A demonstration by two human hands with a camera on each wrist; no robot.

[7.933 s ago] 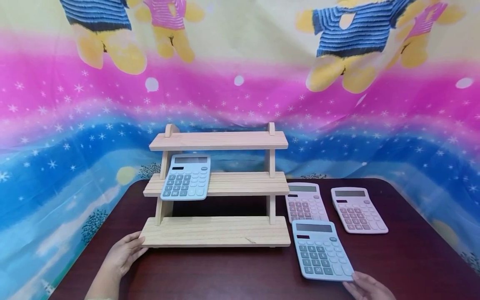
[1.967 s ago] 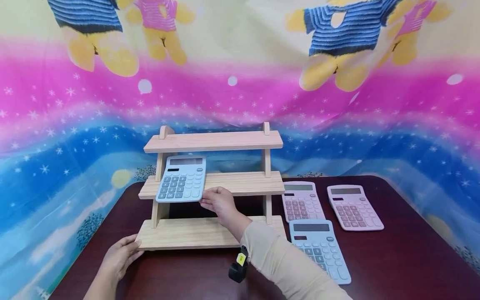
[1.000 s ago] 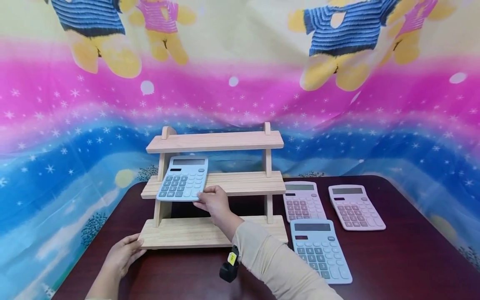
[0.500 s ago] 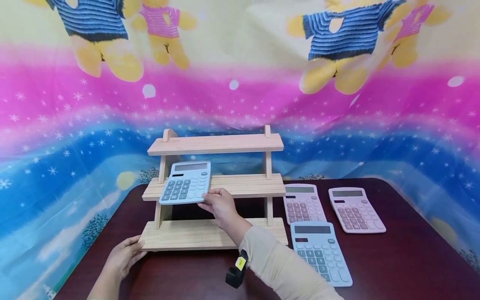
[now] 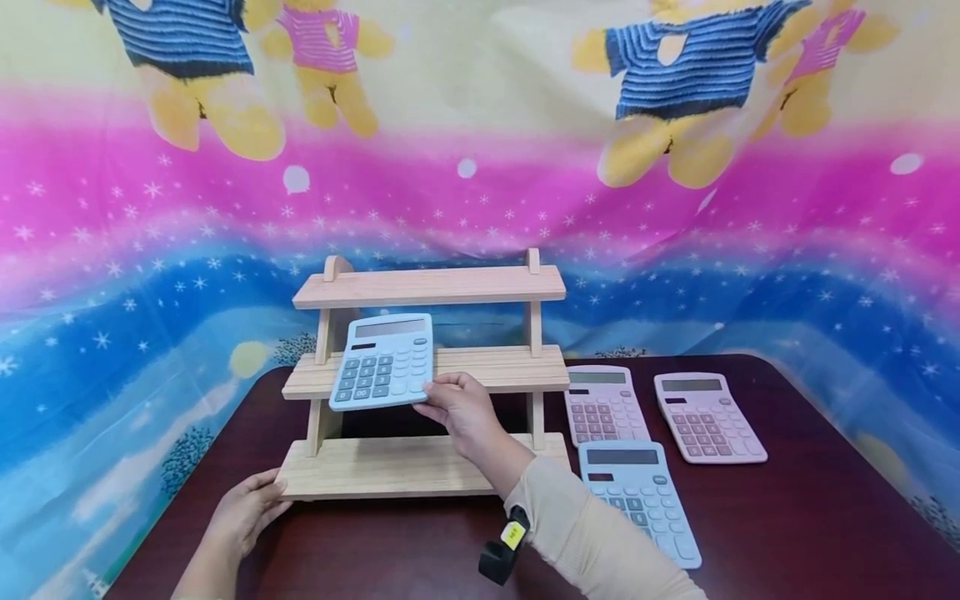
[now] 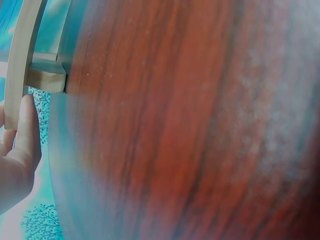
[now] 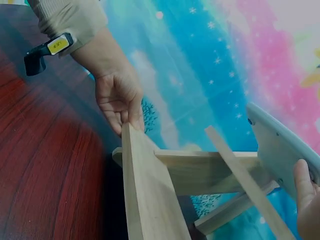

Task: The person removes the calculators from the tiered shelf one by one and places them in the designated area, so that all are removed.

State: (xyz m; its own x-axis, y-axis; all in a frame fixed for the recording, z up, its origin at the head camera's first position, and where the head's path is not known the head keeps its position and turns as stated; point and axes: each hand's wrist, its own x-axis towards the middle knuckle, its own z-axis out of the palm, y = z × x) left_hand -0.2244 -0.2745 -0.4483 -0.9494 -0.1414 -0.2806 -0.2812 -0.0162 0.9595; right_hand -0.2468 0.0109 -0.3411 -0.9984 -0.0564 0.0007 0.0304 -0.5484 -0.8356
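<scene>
In the head view, my right hand (image 5: 472, 421) pinches a light blue calculator (image 5: 392, 354) by its lower right corner. The calculator is tilted, keys facing me, in front of the left part of the wooden rack's middle shelf (image 5: 498, 367). Its back (image 7: 282, 150) shows in the right wrist view, with the right thumb (image 7: 302, 182) against it. Whether it still touches the shelf is unclear. My left hand (image 5: 243, 512) grips the left end of the bottom shelf (image 5: 360, 471), thumb on top. The left wrist view shows these left fingers (image 6: 29, 125) at the board's end.
On the dark red table (image 5: 817, 517), right of the rack, lie a second blue calculator (image 5: 637, 492), a pink calculator (image 5: 603, 404) partly behind it, and another pink calculator (image 5: 708, 417) farther right. A printed cloth backdrop (image 5: 465, 217) hangs behind. The top shelf (image 5: 427, 286) overhangs the held calculator.
Earlier my right hand was at the blue calculator on the table. It then took the shelf's calculator by its corner and has shifted it right and tilted it. The left hand stays put.
</scene>
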